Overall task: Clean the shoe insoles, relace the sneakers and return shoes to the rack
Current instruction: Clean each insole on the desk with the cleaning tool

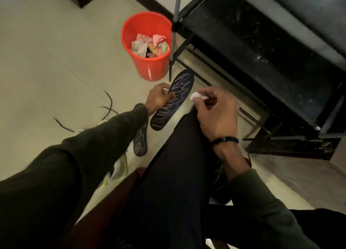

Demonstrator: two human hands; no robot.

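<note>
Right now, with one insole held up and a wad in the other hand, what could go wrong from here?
1. The left hand holds the insole only by its edge; wiping pressure could bend it or break the grip.
2. The right hand pinches a small white wad that may shed bits on the insole.
3. Loose laces and the second insole lie on the floor near the person's legs and could be stepped on.

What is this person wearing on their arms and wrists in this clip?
Both arms are in dark olive-brown long sleeves. The left hand has a dark watch or band at the cuff. The right hand has its sleeve pushed up, showing a thin black cord bracelet with a small bead.
</note>
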